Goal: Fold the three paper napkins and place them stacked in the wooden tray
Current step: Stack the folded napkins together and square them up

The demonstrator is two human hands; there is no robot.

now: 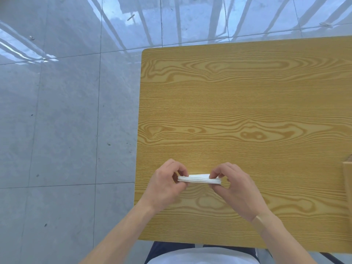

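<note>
Wooden tray (347, 189) cut off at the right frame edge; only a sliver shows. Napkin count in the folded white stack (200, 178) unreadable. Stack held over the near table (238, 103) edge, left hand (163, 185) and right hand (236, 189) fingers pinched shut on its opposite ends.

Matt white paper napkins (200, 179) in my grip; smooth wood-grain tabletop (238, 103); glossy grey floor tiles (66, 111).
</note>
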